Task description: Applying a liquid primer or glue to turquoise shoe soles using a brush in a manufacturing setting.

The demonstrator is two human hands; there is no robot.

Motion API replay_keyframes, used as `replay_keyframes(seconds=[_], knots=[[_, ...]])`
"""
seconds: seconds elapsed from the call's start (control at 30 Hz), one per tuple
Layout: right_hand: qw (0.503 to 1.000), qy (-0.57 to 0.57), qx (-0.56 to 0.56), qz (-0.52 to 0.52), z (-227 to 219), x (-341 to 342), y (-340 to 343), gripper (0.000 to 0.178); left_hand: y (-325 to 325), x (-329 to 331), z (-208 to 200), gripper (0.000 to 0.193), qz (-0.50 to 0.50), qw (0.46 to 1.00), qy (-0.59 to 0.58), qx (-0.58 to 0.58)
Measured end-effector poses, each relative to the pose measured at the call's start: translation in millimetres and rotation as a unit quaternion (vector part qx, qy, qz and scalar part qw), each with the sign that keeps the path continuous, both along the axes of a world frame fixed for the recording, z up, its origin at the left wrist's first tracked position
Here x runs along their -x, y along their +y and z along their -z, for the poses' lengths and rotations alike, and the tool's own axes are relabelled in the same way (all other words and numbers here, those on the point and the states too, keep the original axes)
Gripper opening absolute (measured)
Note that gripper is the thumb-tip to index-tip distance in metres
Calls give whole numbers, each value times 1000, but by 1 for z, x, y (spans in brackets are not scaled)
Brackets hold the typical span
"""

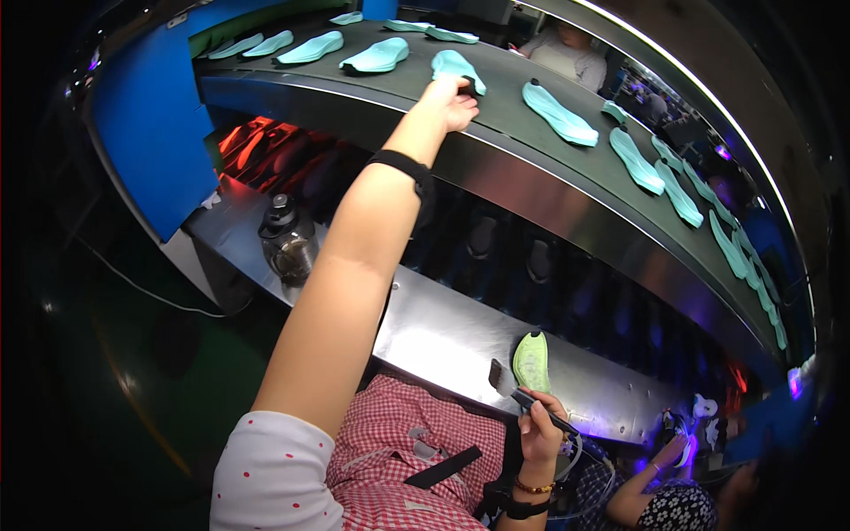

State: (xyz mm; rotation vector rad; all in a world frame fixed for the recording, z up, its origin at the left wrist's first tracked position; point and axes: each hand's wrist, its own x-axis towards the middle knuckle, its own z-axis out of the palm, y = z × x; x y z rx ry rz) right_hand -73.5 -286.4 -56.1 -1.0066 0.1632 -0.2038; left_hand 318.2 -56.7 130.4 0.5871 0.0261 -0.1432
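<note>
My left arm stretches up and across to the dark conveyor belt [513, 84]. There my left hand [454, 102] is closed at the near end of a light teal shoe sole [453, 64], by a black piece on it; the hand partly covers the sole. Down by the metal ledge [434, 327], my right hand [542, 428] grips the dark handle of a flat brush [508, 380], its bristles pointing up and left. Just beyond the brush a yellow-green shoe sole [531, 358] lies on the ledge, its near end partly hidden by the brush and hand.
More teal soles [558, 113] lie spread along the belt. A dark lidded jug [288, 239] stands on the ledge at left, near a blue panel [142, 115]. Red light glows under the belt. One person [567, 57] is across the belt; another person [677, 504] works at lower right.
</note>
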Motion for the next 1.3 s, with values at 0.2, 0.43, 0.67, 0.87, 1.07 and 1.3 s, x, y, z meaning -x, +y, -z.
replay_keyframes(seconds=[0.2,0.43,0.67,0.87,1.07,1.3], knots=[[999,28,32,-29,12,-3,-3,18,10,4,2,26,50,998,-9,25],[999,42,1,-25,10,-10,1,19,13,6,1,18,65,998,-2,26],[998,48,39,-11,18,-6,-3,20,-4,-12,7,17,34,996,20,76],[998,56,33,3,21,-9,0,20,-14,6,4,34,-102,995,14,-3],[997,53,50,9,19,-10,-1,21,-31,-14,13,87,-252,942,-7,-220],[998,43,45,23,18,-6,-11,21,-49,34,12,52,-232,683,-295,-627]])
